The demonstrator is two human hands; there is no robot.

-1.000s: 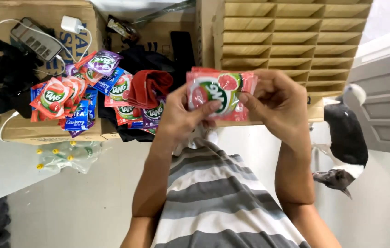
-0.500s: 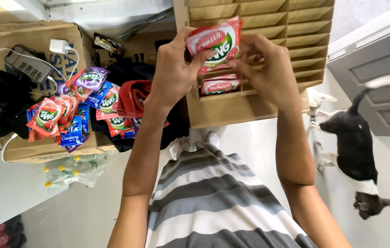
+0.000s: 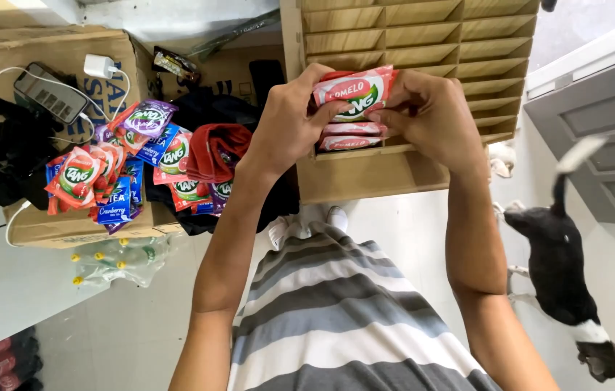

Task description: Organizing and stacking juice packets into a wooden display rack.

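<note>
Both hands grip a pink drink-mix sachet [image 3: 354, 93] at the upper centre of the frame: left hand [image 3: 289, 127] and right hand [image 3: 431, 116] pinch its ends with closed fingers, before the wooden slotted rack [image 3: 423, 36]. Tilted, it could snag a divider and crumple.

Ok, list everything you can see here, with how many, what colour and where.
held sachet: one, pink and green, at the rack front, pinched by both hands
rack: one, tan wood, many slots, top centre
slotted sachets: at least two, pink, in a lower slot
loose sachets: many, mixed colours, on the box at left
cardboard box: one, brown, left
charger: one, white, on the box
bottles: several, clear, on the floor under the box
dog: one, black and white, right
left hand: on the sachet
right hand: on the sachet
</note>
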